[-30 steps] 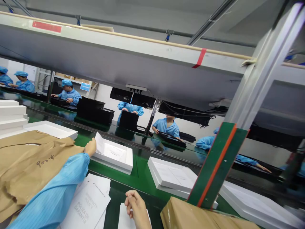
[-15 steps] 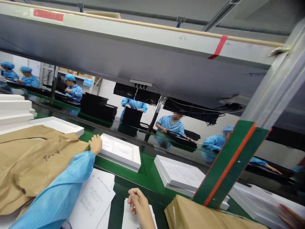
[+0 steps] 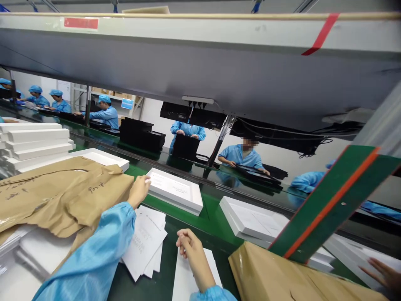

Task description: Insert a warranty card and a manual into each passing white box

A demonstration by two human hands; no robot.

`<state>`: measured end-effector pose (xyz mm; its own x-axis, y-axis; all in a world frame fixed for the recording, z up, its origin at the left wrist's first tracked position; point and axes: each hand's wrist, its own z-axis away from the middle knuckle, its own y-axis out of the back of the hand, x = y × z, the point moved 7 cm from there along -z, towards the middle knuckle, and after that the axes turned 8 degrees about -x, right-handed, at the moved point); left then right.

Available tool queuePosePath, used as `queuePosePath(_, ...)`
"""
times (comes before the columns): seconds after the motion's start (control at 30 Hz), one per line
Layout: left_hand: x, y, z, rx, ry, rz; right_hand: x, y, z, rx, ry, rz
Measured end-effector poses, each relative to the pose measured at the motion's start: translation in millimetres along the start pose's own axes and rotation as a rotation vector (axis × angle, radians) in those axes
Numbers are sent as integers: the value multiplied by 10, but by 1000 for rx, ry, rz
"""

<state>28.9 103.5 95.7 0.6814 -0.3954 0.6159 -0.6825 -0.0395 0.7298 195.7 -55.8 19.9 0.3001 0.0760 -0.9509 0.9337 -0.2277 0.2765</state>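
Handwritten "800#" stands on the crumpled brown wrapping paper (image 3: 62,196); print on the white leaflets (image 3: 145,242) is too blurred to read.

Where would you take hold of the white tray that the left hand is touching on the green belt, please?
Probably by its two short ends. The white tray lies flat on the green belt, shallow, with a raised rim all round. The left hand already touches its near left end, which hangs free of the brown paper. Come from the near side, thumb over the rim, fingers beneath.

Two hands at a green belt
Left hand (image 3: 138,191) touches a white tray (image 3: 177,193); right hand (image 3: 191,251) rests on a sheet (image 3: 188,280) beside booklets (image 3: 145,240).
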Motion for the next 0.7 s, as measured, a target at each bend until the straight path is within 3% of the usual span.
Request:
queuePosePath(0.1,-19,-121,423,-140,-54,-51,3,-75,26,-23,-19,15)
queuePosePath(0.2,-66,-306,827,-260,-80,-294,47,-135,68,-12,-53,27)
queuePosePath(0.33,2,-561,1174,-329,-166,-431,176,-174,94,53,-107,23)
queuePosePath(0.47,174,-735,1295,-390,-320,-368,364,-153,86,109,-172,-46)
queuePosePath(0.7,173,-681,1224,-344,-333,-259,293,-62,84,134,-62,216)
